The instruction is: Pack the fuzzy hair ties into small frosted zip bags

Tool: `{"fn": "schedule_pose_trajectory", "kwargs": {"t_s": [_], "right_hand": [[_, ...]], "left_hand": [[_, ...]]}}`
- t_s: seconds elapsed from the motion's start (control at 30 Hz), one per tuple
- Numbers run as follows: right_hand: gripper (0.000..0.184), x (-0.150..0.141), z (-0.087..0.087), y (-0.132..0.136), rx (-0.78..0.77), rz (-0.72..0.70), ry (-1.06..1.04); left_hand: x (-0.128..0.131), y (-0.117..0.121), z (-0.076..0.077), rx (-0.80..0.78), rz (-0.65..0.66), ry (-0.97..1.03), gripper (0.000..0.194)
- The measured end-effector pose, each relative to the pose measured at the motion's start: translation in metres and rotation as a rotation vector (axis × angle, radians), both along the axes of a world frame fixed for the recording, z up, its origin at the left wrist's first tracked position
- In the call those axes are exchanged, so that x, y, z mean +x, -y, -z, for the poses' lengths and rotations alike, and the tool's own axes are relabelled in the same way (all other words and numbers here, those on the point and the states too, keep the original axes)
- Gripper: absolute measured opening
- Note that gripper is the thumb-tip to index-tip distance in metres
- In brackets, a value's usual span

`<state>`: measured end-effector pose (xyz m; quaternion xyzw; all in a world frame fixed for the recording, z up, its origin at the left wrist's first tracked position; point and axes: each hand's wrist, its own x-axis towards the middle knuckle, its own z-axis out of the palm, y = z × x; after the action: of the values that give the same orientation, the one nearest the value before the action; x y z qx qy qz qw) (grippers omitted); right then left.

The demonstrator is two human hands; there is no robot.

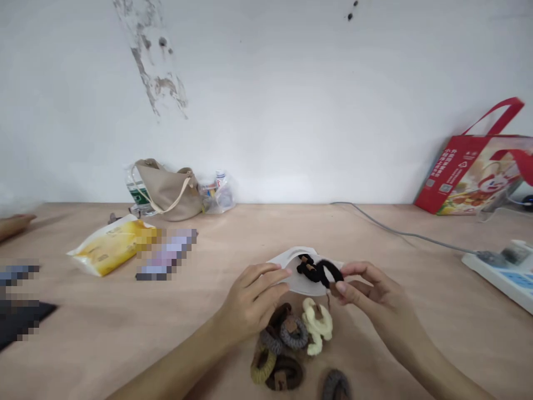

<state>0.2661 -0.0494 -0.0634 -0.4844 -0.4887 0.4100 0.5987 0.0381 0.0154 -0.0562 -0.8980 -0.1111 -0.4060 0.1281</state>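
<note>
At the far left edge of the counter (95, 344), another person's hand (14, 225) rested apart from the work, near some dark items too pixelated to identify. Farther right lay a yellow foil packet (110, 244), then another pixelated item. Against the wall stood a beige shoulder bag (169, 191), propped upright between a plastic bottle (135, 189) and a clear plastic bag of small toiletries (216, 194), as if pushed back out of the way.

In the middle, the person's left hand (250, 297) held a white pouch (297, 283) up off the counter, its fingers curled over the near edge so that the mouth gaped toward the other hand. The right hand (383, 294) came in from the other side, its fingers narrowly pinching a black hair tie (318, 271) right at that mouth. Whether the tie was entering or leaving could not be told. Other fabric hair ties (293, 333) lay loosely grouped just below, within easy reach of both hands. Farther right, a grey cable (400, 233) ran to a power strip (495, 275), and a red gift bag (470, 178) leaned against the wall.
</note>
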Motion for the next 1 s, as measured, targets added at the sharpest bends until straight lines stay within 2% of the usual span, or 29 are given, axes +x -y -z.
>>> {"fn": "schedule_pose_trajectory", "kwargs": {"t_s": [0.1,0.23,0.33,0.43,0.6,0.8,0.9,1.0], "right_hand": [[0.027,0.0,0.001,0.003,0.078,-0.031,0.031],[0.008,-0.002,0.003,0.009,0.232,-0.167,0.517],[0.014,-0.006,0.003,0.011,0.335,-0.306,0.868],[0.014,-0.008,0.002,0.01,0.331,-0.358,1.062],[0.018,-0.006,0.004,0.009,0.31,-0.27,1.148],[0.02,-0.004,0.003,0.009,0.257,-0.324,1.251],[0.019,-0.003,-0.002,0.013,0.304,-0.327,1.222],[0.021,-0.003,-0.007,0.017,0.396,-0.332,1.081]], "left_hand": [[0.0,0.0,0.0,-0.006,-0.01,-0.002,0.021],[0.001,0.0,-0.001,-0.009,-0.009,0.01,0.021],[0.0,0.0,-0.002,-0.002,-0.009,0.013,0.02],[0.0,0.001,-0.002,0.0,-0.017,0.006,0.02],[0.0,0.001,-0.003,0.005,-0.018,-0.001,0.021],[0.0,0.001,-0.004,0.0,-0.012,0.0,0.021],[0.0,0.001,-0.003,0.002,-0.005,0.005,0.022],[0.0,0.001,-0.002,0.001,-0.009,-0.001,0.021]]}}
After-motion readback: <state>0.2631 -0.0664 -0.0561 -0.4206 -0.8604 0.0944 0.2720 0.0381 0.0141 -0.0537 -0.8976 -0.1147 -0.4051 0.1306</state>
